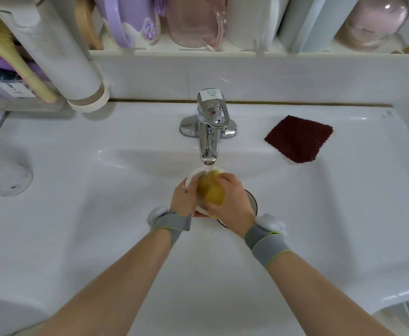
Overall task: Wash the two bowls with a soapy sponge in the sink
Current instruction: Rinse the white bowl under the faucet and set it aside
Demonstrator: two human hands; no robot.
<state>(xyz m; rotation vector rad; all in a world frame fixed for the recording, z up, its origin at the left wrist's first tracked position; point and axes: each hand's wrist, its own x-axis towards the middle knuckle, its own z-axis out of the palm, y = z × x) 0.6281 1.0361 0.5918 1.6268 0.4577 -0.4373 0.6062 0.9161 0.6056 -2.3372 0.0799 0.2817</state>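
Scrubbing a bowl under the tap

The left hand [183, 198] grips a white bowl [192, 177] by its rim, just below the tap [209, 132] in the sink [101, 190]; the right hand [230, 202] squeezes a yellow sponge [209, 191] into it. A second bowl [252, 202] lies beneath. A red cloth [299, 138] sits right of the tap.
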